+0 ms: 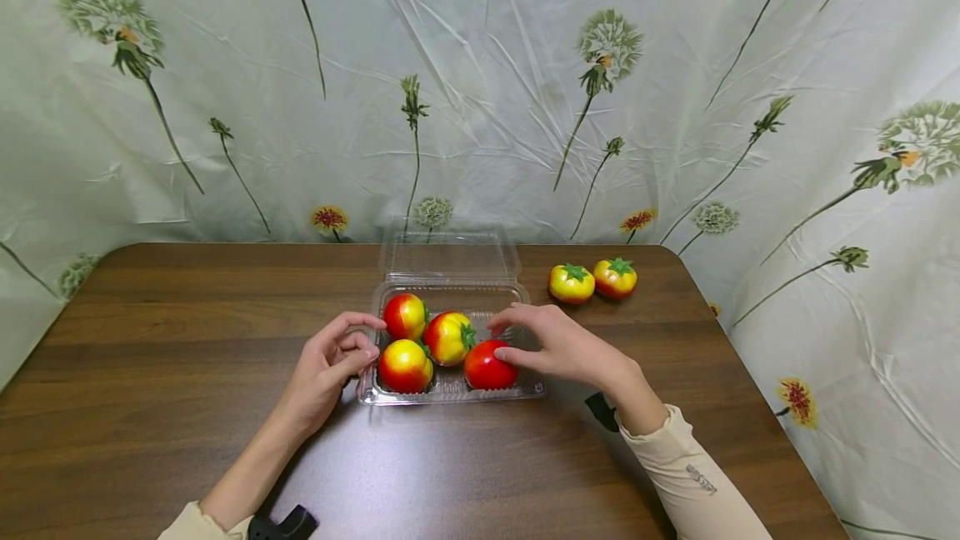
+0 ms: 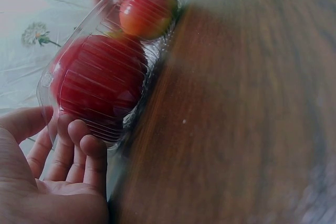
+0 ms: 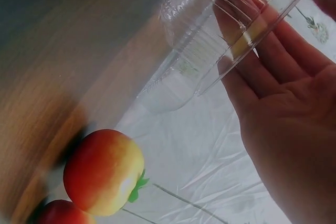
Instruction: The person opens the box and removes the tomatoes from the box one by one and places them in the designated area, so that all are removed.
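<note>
A clear plastic clamshell box lies on the table with its lid raised at the back. Inside it are three red-and-yellow tomatoes with a glossy, artificial look, and a redder tomato in the front right corner. My left hand pinches the box's left edge, thumb on the near side and fingers along the wall. Over the box's right side, my right hand holds the redder tomato, its thumb on top and its fingers behind, reaching inside the wall.
Two more red-and-yellow tomatoes stand side by side on the brown wooden table, right of the box near the back edge. A pale curtain with dandelion prints hangs behind the table and along its right side.
</note>
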